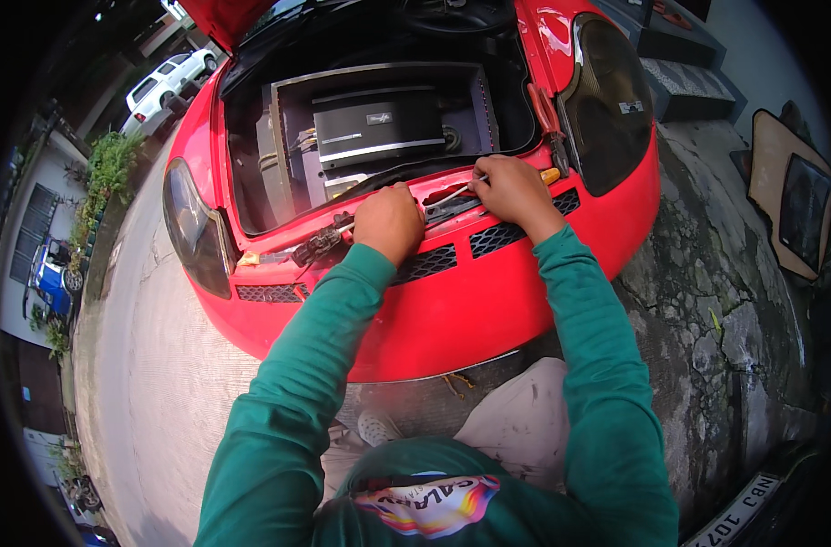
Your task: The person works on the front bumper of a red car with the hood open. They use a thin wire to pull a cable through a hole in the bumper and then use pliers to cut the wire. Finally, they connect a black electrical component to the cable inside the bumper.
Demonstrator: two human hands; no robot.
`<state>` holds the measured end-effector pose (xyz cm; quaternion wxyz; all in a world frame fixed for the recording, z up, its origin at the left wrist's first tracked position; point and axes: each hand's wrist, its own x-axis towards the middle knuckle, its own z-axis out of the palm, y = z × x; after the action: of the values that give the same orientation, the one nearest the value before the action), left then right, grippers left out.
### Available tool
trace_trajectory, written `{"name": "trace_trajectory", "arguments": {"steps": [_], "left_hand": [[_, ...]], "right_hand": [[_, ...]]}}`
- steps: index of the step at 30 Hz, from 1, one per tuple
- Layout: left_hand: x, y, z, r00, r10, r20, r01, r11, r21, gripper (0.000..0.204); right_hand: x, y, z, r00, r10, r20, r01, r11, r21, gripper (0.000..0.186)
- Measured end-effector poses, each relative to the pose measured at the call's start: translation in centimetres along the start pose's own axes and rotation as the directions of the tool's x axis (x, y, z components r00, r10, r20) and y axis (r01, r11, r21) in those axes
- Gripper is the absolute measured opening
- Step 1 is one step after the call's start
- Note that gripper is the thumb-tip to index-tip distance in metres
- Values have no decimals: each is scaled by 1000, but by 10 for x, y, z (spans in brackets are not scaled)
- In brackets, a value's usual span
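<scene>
Both my hands work at the front edge of the red car's (470, 319) open front compartment. My left hand (390, 223) is closed in a fist, back upward, over a thin pale rod or cable (447, 197); I cannot make out which. My right hand (518, 193) pinches the same thin piece further right, above the mesh grille (497, 239). Just beyond my right hand lies a yellow handle (550, 175), its other end hidden. Red-handled pliers (545, 114) rest by the right headlight (607, 105). A dark latch-like part with wires (317, 246) sits left of my left hand.
A black amplifier-like box (379, 126) sits in a framed housing inside the compartment. The raised red hood (222, 20) is at upper left. A brown panel (789, 191) leans at right, near steps (689, 87). Cracked concrete (707, 319) lies right of the car.
</scene>
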<state>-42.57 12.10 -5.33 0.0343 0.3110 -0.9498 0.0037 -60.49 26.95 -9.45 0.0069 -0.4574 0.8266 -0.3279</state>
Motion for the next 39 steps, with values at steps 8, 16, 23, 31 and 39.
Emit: {"name": "trace_trajectory", "arguments": {"steps": [8, 16, 23, 31, 39], "left_hand": [[4, 3, 24, 979, 134, -154, -126, 990, 63, 35], [23, -12, 6, 999, 39, 34, -32, 983, -183, 35], [38, -13, -15, 981, 51, 189, -31, 994, -104, 47], [50, -29, -16, 942, 51, 333, -20, 995, -96, 36], [61, -58, -21, 863, 231, 449, -119, 957, -263, 34]], "right_hand": [[-1, -1, -1, 995, -78, -61, 77, 997, -11, 20], [0, -4, -3, 998, -64, -5, 64, 998, -1, 21], [3, -4, -5, 996, -43, 72, 46, 998, -39, 26], [4, -8, -6, 995, 16, 95, -10, 998, -57, 26], [3, -4, -3, 997, -21, 79, 28, 995, -92, 26]]}}
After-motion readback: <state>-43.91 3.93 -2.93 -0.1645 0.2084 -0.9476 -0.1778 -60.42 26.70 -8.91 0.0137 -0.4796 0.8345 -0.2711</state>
